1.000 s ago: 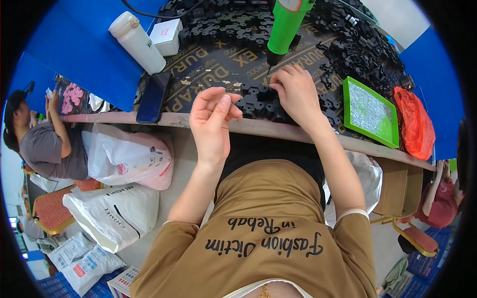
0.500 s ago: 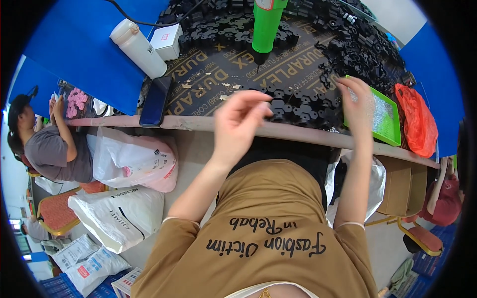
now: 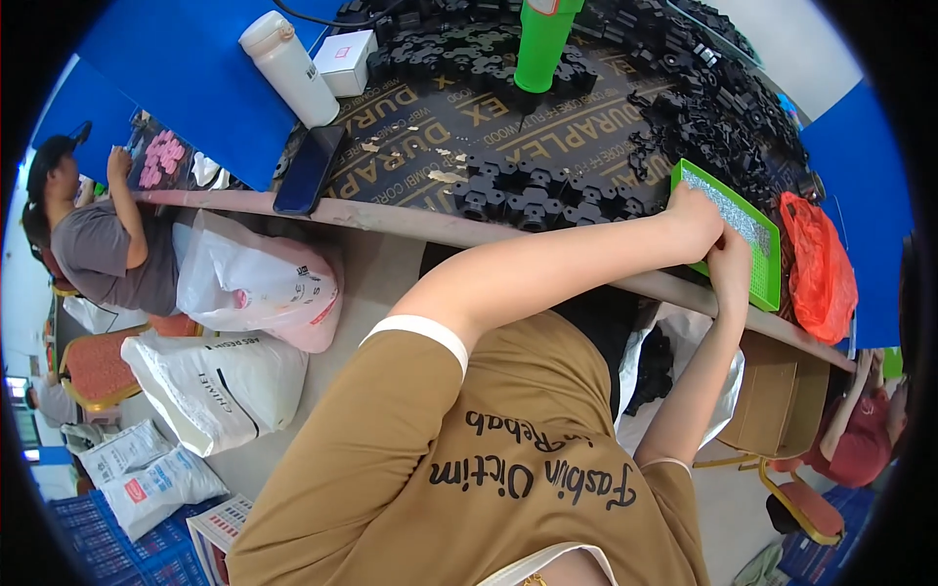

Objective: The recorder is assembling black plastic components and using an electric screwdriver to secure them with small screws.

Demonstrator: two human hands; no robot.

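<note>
A shallow bright green tray [image 3: 768,293] at the table's right front holds many small silvery metal pieces [image 3: 728,207]. Across my body reaches my left arm, and my left hand [image 3: 696,217] is over the tray's near left part, its fingers curled. My right hand [image 3: 730,266] meets it at the tray's front edge, fingers also drawn together. Whatever the two hands hold is too small or hidden to make out. Left of them, along the front of the table, lie black plastic parts [image 3: 532,198] in a cluster.
More black parts [image 3: 699,127] heap across the back and right. A green electric screwdriver [image 3: 540,49] hangs above the table. A white bottle [image 3: 289,70], a white box [image 3: 345,63] and a phone [image 3: 311,171] are at left; a red plastic bag [image 3: 819,269] lies right of the tray.
My left hand has swung right from above the black parts to the green tray. My right hand has come down to the tray's front edge, and the two hands now meet.
</note>
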